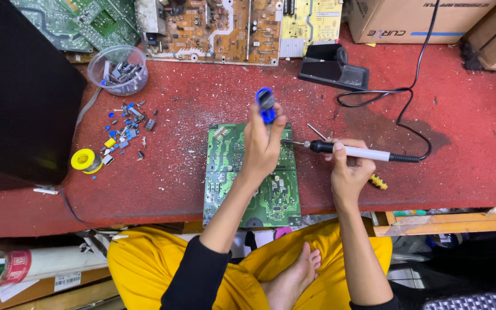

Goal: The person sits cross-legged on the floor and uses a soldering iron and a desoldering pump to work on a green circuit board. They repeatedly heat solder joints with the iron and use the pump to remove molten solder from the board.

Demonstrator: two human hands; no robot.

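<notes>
Yellow-trousered legs (328, 258) and one bare foot (294, 281) lie nearest. Above them, one green circuit board (228, 172) rests on the red table (466, 126). Left hand (262, 146), fingers curled tight, grips one blue desoldering pump (266, 104) over the board. Right hand (348, 169) pinches one soldering iron (351, 151), tip at the board's right edge. One yellow solder spool (85, 160) sits well left.

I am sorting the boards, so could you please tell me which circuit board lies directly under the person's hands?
The green rectangular circuit board at the table's near edge; the brown, yellow and other green boards lie along the far edge.
</notes>
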